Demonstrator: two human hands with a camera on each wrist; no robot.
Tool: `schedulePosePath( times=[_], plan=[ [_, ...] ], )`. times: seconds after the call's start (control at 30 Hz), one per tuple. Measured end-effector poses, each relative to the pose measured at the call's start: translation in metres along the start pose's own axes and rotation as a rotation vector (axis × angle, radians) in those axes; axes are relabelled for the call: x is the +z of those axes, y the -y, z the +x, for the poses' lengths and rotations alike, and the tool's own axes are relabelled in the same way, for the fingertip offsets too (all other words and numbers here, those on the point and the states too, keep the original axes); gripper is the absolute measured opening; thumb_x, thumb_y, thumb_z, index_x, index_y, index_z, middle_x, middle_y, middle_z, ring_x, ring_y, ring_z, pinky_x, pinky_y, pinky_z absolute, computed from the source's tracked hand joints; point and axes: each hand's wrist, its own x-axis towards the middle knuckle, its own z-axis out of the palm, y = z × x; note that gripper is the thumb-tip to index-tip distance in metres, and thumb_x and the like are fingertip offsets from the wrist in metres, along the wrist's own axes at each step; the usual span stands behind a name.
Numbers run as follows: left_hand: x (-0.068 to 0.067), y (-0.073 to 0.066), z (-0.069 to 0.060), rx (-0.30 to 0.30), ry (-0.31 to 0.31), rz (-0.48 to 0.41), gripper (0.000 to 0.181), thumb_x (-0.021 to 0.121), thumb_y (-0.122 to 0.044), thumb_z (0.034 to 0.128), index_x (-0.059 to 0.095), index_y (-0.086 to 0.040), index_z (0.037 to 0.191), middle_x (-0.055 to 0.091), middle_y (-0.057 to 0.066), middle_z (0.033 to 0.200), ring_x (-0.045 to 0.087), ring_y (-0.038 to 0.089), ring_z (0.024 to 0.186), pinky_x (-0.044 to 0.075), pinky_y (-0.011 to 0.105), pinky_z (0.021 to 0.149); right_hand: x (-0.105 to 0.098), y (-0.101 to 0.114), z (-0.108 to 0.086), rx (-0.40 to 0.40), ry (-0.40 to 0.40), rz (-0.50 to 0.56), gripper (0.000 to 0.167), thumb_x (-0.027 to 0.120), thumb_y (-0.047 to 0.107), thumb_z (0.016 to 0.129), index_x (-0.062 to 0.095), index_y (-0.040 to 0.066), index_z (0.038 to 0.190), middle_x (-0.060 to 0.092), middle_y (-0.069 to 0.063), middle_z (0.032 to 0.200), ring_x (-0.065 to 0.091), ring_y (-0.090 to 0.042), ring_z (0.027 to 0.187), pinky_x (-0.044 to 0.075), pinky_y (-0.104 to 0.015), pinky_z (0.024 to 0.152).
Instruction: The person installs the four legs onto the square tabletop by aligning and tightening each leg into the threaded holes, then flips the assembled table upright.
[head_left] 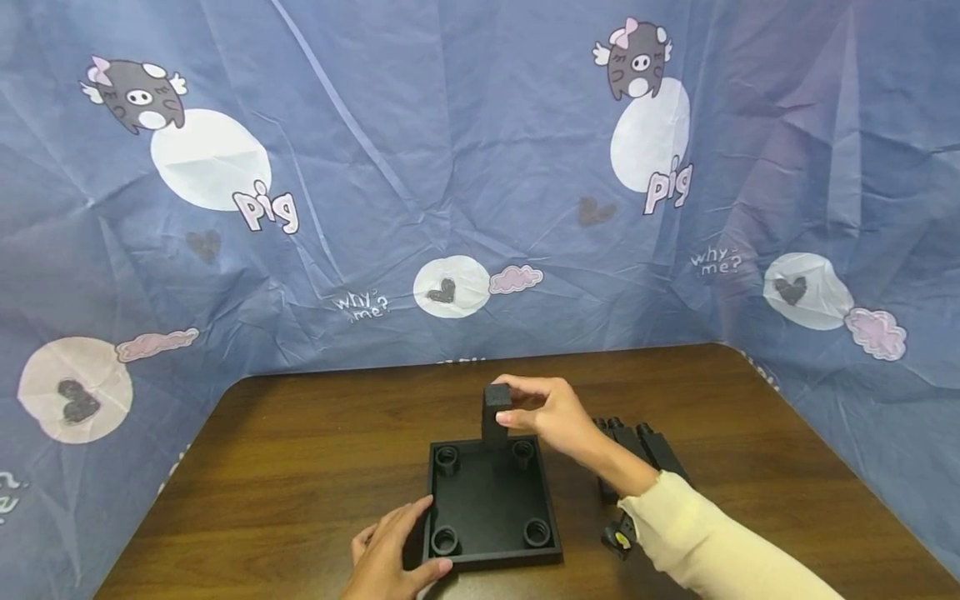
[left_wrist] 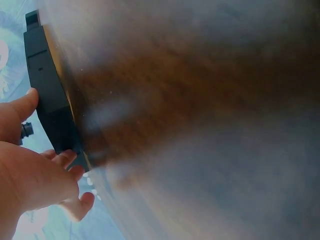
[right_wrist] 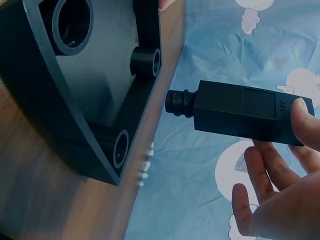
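A black square tabletop (head_left: pixel 491 500) lies underside up, with a round threaded socket (head_left: pixel 446 541) in each corner. My left hand (head_left: pixel 392 546) holds its near left corner, thumb at the front edge and fingers along the left side. In the left wrist view, thumb and fingertips touch the side of the tabletop (left_wrist: pixel 47 80). My right hand (head_left: pixel 551 417) pinches a black square leg (head_left: pixel 495 417) by its plain end. In the right wrist view the leg's threaded end (right_wrist: pixel 179 103) points toward the tabletop, apart from the sockets (right_wrist: pixel 146 62).
Several more black legs (head_left: pixel 663 454) lie right of the tabletop, partly behind the right forearm. A small black object with a yellow mark (head_left: pixel 618 537) sits beside the sleeve (head_left: pixel 712 533). A blue printed cloth (head_left: pixel 465 183) hangs behind the wooden table (head_left: pixel 315 467).
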Motion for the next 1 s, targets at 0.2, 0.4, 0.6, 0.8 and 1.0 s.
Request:
schedulePosePath(
  times=[0.2, 0.4, 0.6, 0.8, 1.0],
  plan=[
    [-0.001, -0.001, 0.001, -0.027, 0.018, -0.006, 0.077, 0.086, -0.031, 0.0693, 0.053, -0.009, 0.135, 0.057, 0.014, 0.133, 0.045, 0.038, 0.125, 0.019, 0.061, 0.091, 0.008, 0.0, 0.006, 0.005, -0.006, -0.019, 0.035, 0.077, 0.004, 0.079, 0.069, 0.009, 0.113, 0.07, -0.013, 0.091, 0.066, -0.02, 0.077, 0.056, -0.032, 0.069],
    [-0.001, -0.001, 0.0, -0.026, 0.03, 0.004, 0.077, 0.085, -0.034, 0.0705, 0.052, -0.009, 0.135, 0.056, 0.015, 0.133, 0.045, 0.039, 0.124, 0.02, 0.063, 0.089, 0.017, 0.005, 0.009, 0.003, -0.007, -0.039, 0.036, 0.077, 0.003, 0.079, 0.07, 0.008, 0.113, 0.071, -0.013, 0.093, 0.066, -0.018, 0.075, 0.055, -0.031, 0.068],
    [0.0, -0.001, 0.0, -0.038, 0.033, 0.008, 0.076, 0.085, -0.034, 0.0705, 0.053, -0.009, 0.135, 0.057, 0.015, 0.132, 0.047, 0.038, 0.123, 0.021, 0.063, 0.089, 0.025, 0.004, 0.013, 0.016, 0.003, -0.023, 0.035, 0.078, 0.003, 0.079, 0.07, 0.008, 0.113, 0.071, -0.014, 0.093, 0.067, -0.018, 0.075, 0.056, -0.033, 0.069],
    [0.0, -0.001, 0.0, -0.022, 0.018, 0.023, 0.076, 0.085, -0.034, 0.0707, 0.053, -0.009, 0.135, 0.057, 0.015, 0.132, 0.047, 0.038, 0.122, 0.022, 0.063, 0.088, 0.033, 0.0, 0.019, -0.002, -0.012, -0.033, 0.035, 0.079, 0.006, 0.078, 0.072, 0.012, 0.111, 0.072, -0.01, 0.093, 0.066, -0.017, 0.074, 0.053, -0.027, 0.065],
    [0.0, -0.002, 0.001, -0.024, 0.026, 0.028, 0.076, 0.084, -0.034, 0.0711, 0.052, -0.01, 0.135, 0.057, 0.016, 0.132, 0.047, 0.038, 0.122, 0.023, 0.063, 0.088, 0.044, -0.006, 0.022, 0.01, 0.001, 0.011, 0.034, 0.078, 0.003, 0.078, 0.072, 0.012, 0.111, 0.069, -0.01, 0.091, 0.064, -0.016, 0.074, 0.055, -0.032, 0.067]
  ],
)
